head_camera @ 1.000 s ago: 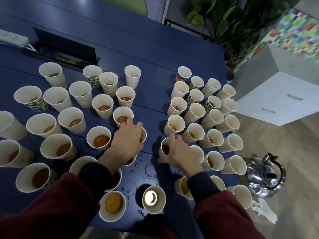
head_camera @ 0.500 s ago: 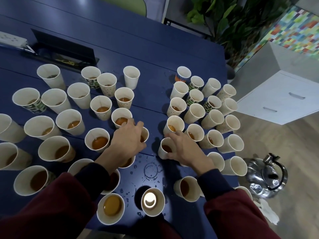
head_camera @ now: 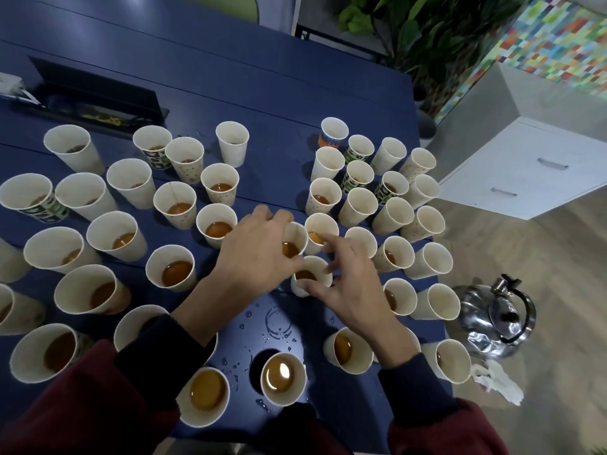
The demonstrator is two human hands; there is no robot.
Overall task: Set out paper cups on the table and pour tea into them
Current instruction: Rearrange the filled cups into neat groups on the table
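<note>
Paper cup (head_camera: 297,232) w/ brown tea (head_camera: 290,250) sits in the grip of a person's left hand (head_camera: 256,257), fingers curled over its rim, near the middle of a blue bench (head_camera: 262,93). Just beside it, toward the person, the right hand (head_camera: 351,293) pinches a second cup (head_camera: 315,266), thumb on the near wall, fingers on the far side; tea shows inside. Dozens more cups stand upright in approx. two groups, a left cluster (head_camera: 115,238) and a rt cluster (head_camera: 394,215), many w/ tea at the bottom. Drops and a wet ring (head_camera: 277,323) mark the bench btwn the wrists. Off the bench at rt, a steel kettle (head_camera: 496,320) stands on the wood floor (head_camera: 542,257), crumpled white tissue (head_camera: 499,384) beside it; white drawer unit (head_camera: 525,169) and leafy plant (head_camera: 427,34) beyond.
</note>
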